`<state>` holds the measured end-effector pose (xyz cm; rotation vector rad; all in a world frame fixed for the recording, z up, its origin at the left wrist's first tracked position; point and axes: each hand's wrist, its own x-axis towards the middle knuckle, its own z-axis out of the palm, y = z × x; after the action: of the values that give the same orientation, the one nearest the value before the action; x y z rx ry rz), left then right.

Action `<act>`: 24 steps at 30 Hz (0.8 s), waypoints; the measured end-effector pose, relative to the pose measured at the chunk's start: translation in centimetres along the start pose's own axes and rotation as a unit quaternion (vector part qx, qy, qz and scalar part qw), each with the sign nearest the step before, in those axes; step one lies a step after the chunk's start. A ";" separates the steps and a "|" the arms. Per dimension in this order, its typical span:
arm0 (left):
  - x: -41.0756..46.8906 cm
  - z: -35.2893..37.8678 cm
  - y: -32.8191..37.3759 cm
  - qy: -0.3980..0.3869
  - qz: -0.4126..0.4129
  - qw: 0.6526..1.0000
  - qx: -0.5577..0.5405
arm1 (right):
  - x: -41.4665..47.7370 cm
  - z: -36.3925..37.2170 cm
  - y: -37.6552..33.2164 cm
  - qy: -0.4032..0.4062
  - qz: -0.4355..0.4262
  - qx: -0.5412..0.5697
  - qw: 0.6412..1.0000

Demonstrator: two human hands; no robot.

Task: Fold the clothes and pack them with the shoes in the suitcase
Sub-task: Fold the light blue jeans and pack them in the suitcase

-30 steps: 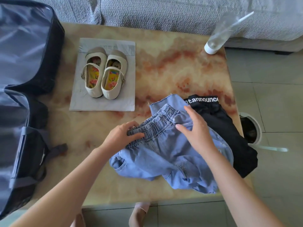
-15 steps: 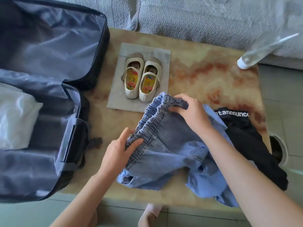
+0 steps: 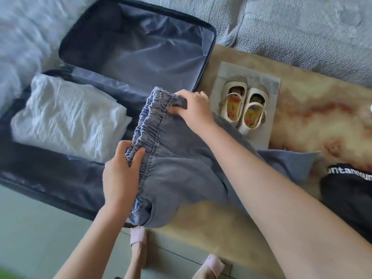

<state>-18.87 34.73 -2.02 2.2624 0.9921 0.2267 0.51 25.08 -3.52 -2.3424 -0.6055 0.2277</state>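
Sagging faded-blue denim trousers point(image 3: 181, 178), elastic waistband point(image 3: 150, 125) tightly ruched, legs point(image 3: 291, 164) crumpled.

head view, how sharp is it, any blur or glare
Head view: motion blur smears the frame, worst on the sofa cover at left and the lettering on the black garment; the denim waistband is fairly readable; soft daylight leaves a sheen on the suitcase lining, no hard shadows.
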 end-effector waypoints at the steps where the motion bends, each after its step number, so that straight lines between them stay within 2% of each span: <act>1: 0.7 -0.2 -0.4 0.010 -0.010 1.000 0.023 | 0.4 1.1 -0.2 0.010 -0.003 -0.007 1.000; 3: 1.9 -0.4 -1.0 0.011 -0.024 0.997 0.072 | 0.8 2.6 -0.3 0.024 -0.013 -0.009 1.000; 6: 3.4 0.3 -2.2 -0.014 -0.031 0.990 0.136 | 0.3 3.7 0.0 -0.005 -0.001 -0.027 1.000; 9: 4.2 1.3 -3.3 -0.018 -0.012 0.993 0.120 | -1.9 3.8 0.8 -0.034 0.008 -0.057 0.998; 14: 1.9 2.5 -2.8 -0.027 0.154 0.985 0.077 | -7.9 3.5 3.4 0.023 0.023 -0.036 0.999; 19: -2.7 6.3 -1.3 -0.140 0.256 0.956 0.041 | -15.4 1.3 8.5 0.058 0.089 -0.067 0.992; 24: -5.6 9.9 0.6 -0.210 0.340 0.915 0.048 | -23.7 -3.2 15.5 0.064 0.181 -0.183 0.964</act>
<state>-18.47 25.59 -8.78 2.5195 -0.0301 -0.0259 -13.63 1.70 -11.59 -2.7927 -0.1566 0.1343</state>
